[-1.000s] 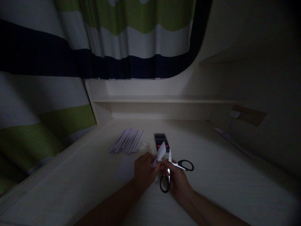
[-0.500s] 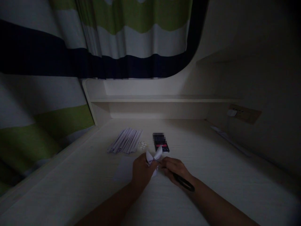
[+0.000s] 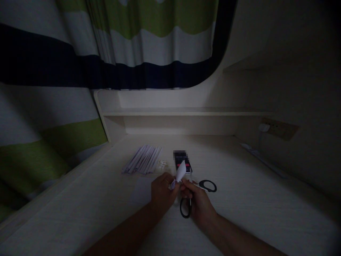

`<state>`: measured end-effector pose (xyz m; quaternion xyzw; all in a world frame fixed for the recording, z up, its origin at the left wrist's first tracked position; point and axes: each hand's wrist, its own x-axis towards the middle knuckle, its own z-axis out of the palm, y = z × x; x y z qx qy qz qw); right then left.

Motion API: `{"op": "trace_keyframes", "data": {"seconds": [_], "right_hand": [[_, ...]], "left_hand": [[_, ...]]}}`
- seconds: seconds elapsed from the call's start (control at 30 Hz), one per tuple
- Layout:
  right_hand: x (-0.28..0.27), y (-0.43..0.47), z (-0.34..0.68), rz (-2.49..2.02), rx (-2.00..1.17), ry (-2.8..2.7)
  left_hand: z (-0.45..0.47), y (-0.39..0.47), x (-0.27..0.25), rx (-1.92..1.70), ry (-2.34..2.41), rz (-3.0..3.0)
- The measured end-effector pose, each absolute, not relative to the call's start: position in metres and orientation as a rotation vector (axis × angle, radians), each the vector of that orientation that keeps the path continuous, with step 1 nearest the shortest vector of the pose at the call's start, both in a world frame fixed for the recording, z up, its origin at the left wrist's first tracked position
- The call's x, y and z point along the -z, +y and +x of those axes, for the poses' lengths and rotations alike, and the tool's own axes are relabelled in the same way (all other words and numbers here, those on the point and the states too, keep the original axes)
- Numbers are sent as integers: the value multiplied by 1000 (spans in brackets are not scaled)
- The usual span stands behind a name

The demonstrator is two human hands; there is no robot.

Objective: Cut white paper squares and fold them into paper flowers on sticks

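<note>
My left hand [image 3: 163,190] is closed on a small folded white paper [image 3: 181,171] whose pointed flap stands up above the fingers. My right hand [image 3: 199,199] is closed and meets the left at the paper, its fingertips against the paper's lower edge. Held in that same right hand is a pair of scissors [image 3: 208,186] with dark ring handles, spread apart: one ring sticks out to the right, the other hangs below the fingers. The blades are mostly hidden by the hand. Under the left hand lies a flat white sheet [image 3: 141,190].
A row of thin rolled paper sticks [image 3: 142,160] lies behind my left hand, with a small heap of white bits [image 3: 162,164] beside it. Behind the paper lies a phone [image 3: 188,168]. Curtains [image 3: 165,46] hang above a shelf [image 3: 173,113]; a plug [image 3: 263,127] sits at right.
The scissors have turned and spread apart in my right hand, which has rolled over. Its fingertips have come to the paper. The paper, showing two spread flaps before, now shows one upright flap.
</note>
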<state>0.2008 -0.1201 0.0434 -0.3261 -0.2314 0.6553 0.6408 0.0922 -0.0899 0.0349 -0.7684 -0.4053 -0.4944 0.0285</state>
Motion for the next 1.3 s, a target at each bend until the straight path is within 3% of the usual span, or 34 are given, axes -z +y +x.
{"op": "trace_keyframes", "data": {"seconds": [0.17, 0.33, 0.47, 0.67, 0.8, 0.97, 1.1, 1.3], "right_hand": [[-38, -117, 204, -747, -1410, -622], [-37, -116, 218, -976, -966, -1263], [-40, -112, 236, -764, -503, -1825], [-38, -102, 253, -599, -272, -2074], [-36, -107, 244, -691, -429, -1919], [-33, -115, 219, -944, -896, -1311], [-34, -117, 206, -806, -1216, -942], [-43, -122, 201, -715, -1420, -588]], "left_hand": [[93, -88, -33, 1507, -1217, -2377], [93, -93, -37, 1510, -1516, -2383], [93, -97, -39, 1615, -1665, -2424], [94, -98, -41, 1910, -1847, -2492], [94, -98, -39, 1920, -1785, -2492], [94, -98, -37, 1862, -1770, -2419], [94, -99, -40, 1696, -1660, -2355], [95, -93, -35, 1629, -1195, -2343]]}}
